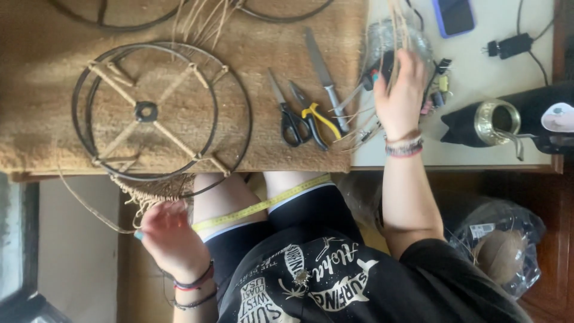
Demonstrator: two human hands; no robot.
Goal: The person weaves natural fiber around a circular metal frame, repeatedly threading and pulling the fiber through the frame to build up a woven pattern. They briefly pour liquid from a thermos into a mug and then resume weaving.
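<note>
My left hand point(170, 236) is low beside my thigh, fingers curled on a thin straw strand point(89, 209) that loops out to the left. It lies just under the knotted straw fringe point(149, 191) hanging from a black metal ring frame point(146, 110), whose cross spokes are wrapped in twine. My right hand point(399, 90) reaches onto the table and grips a bundle of straw strands point(397, 30) by a clear plastic bag point(382, 42). A yellow measuring tape point(257, 206) lies across my thighs.
Scissors point(290, 116), yellow-handled pliers point(315, 116) and a knife point(323, 69) lie on the brown woven mat point(269, 36). A phone point(454, 15), a charger point(508, 45) and a black object with a brass ring point(496, 122) lie right. A bagged twine ball point(499, 254) sits below.
</note>
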